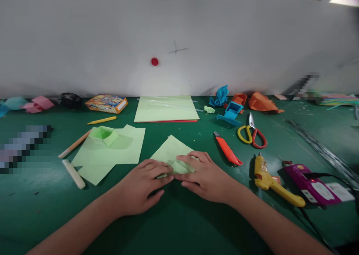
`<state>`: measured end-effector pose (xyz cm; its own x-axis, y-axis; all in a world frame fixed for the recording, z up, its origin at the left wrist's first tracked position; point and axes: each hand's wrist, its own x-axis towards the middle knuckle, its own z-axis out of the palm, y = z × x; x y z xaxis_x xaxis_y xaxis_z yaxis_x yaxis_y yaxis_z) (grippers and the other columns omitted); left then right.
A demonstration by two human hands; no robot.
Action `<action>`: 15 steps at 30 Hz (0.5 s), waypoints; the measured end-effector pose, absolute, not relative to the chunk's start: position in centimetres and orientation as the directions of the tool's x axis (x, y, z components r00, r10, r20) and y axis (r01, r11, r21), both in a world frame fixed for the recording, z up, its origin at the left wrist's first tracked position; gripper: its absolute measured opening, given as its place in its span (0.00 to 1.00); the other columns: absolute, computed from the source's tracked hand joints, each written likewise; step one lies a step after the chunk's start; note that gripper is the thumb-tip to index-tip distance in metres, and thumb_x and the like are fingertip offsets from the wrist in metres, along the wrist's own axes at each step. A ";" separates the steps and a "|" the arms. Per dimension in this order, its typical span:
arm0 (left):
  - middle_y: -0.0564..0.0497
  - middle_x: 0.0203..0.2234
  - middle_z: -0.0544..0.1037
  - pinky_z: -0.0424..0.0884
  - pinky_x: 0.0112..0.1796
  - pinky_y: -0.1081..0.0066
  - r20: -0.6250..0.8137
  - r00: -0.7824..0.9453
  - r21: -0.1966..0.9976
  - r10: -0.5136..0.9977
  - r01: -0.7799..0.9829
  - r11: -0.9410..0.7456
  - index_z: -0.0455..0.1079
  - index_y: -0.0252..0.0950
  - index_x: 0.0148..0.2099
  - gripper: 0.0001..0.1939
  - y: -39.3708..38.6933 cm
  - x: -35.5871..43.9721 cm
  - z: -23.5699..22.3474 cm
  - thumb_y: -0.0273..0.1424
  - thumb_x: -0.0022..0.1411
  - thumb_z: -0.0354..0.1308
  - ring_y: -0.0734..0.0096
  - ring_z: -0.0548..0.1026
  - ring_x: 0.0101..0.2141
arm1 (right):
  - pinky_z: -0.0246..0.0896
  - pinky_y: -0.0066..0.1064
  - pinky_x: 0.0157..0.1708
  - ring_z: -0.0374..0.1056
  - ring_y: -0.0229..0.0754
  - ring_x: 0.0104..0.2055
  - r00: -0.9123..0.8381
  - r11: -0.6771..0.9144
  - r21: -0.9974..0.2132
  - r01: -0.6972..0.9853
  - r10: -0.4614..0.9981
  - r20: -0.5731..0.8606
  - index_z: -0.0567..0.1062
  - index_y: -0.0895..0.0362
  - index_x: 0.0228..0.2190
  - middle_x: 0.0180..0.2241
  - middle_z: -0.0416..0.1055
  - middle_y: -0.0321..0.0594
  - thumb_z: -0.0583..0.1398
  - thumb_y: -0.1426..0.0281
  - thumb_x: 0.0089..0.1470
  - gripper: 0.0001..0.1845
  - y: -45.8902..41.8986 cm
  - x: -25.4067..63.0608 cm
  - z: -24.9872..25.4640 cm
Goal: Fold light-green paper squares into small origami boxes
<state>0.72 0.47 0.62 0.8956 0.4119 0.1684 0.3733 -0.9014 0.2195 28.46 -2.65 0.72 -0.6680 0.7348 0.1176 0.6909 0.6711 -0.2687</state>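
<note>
A sheet of pale green paper (171, 148), partly folded, lies on the table in front of me with one corner pointing away. My left hand (147, 185) holds its near left edge, fingers bent over it and thumb apart below. From the other side, my right hand (203, 176) holds down a folded flap, fingers curled onto the paper. The fingertips of both hands almost meet at the near edge and hide part of the fold. Left of them, a folded green paper box (103, 135) sits on flat green sheets (126, 150).
To the right lie a red cutter (228, 150), scissors (254, 131), a yellow glue gun (272, 184) and a purple power strip (314, 184) with a cord. A paper stack (166, 111) lies behind. Leftward are a small box (106, 103), a yellow pen (101, 120) and a white stick (73, 173).
</note>
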 end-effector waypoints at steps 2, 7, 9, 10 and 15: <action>0.44 0.59 0.73 0.65 0.59 0.51 0.167 0.895 0.225 0.413 0.373 -0.900 0.69 0.40 0.63 0.22 0.5 0.7 0.6 0.29 0.67 0.55 0.53 0.69 0.59 | 0.54 0.58 0.59 0.52 0.59 0.63 -0.671 0.674 -0.276 0.686 0.732 0.118 0.78 0.40 0.55 0.68 0.59 0.40 0.54 0.59 0.69 0.18 -2.7 28.6 0.6; 0.44 0.59 0.73 0.65 0.59 0.50 0.160 0.899 0.215 0.408 0.372 -0.903 0.67 0.40 0.64 0.23 0.5 0.7 0.5 0.29 0.68 0.54 0.52 0.69 0.59 | 0.53 0.61 0.58 0.51 0.63 0.66 -0.636 0.627 -0.306 0.716 0.767 0.083 0.81 0.40 0.50 0.68 0.59 0.38 0.56 0.61 0.68 0.15 -2.7 28.6 0.8; 0.44 0.59 0.73 0.65 0.58 0.50 0.160 0.900 0.215 0.405 0.369 -0.904 0.67 0.41 0.65 0.24 0.5 0.7 0.5 0.29 0.68 0.54 0.52 0.69 0.59 | 0.53 0.61 0.59 0.49 0.63 0.67 -0.626 0.613 -0.318 0.723 0.777 0.074 0.82 0.41 0.47 0.69 0.58 0.36 0.57 0.62 0.67 0.14 -2.6 28.9 1.1; 0.44 0.59 0.73 0.65 0.58 0.51 0.161 0.900 0.215 0.405 0.368 -0.905 0.67 0.41 0.65 0.24 0.5 0.7 0.5 0.29 0.68 0.55 0.53 0.69 0.59 | 0.53 0.62 0.59 0.49 0.64 0.68 -0.620 0.605 -0.324 0.727 0.782 0.068 0.83 0.42 0.45 0.69 0.58 0.35 0.57 0.62 0.67 0.14 -2.5 29.1 1.3; 0.44 0.58 0.74 0.66 0.58 0.52 0.174 0.899 0.205 0.402 0.366 -0.907 0.67 0.41 0.65 0.24 0.6 0.6 0.4 0.29 0.68 0.55 0.53 0.69 0.59 | 0.52 0.63 0.60 0.46 0.65 0.70 -0.604 0.584 -0.314 0.748 0.796 0.041 0.84 0.48 0.30 0.68 0.60 0.32 0.59 0.65 0.65 0.15 -2.0 30.7 2.3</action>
<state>0.61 0.64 0.42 0.8988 0.4023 0.1741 0.3664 -0.9075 0.2053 30.68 -1.96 2.27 -0.6040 0.7959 0.0412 0.7484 0.5841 -0.3141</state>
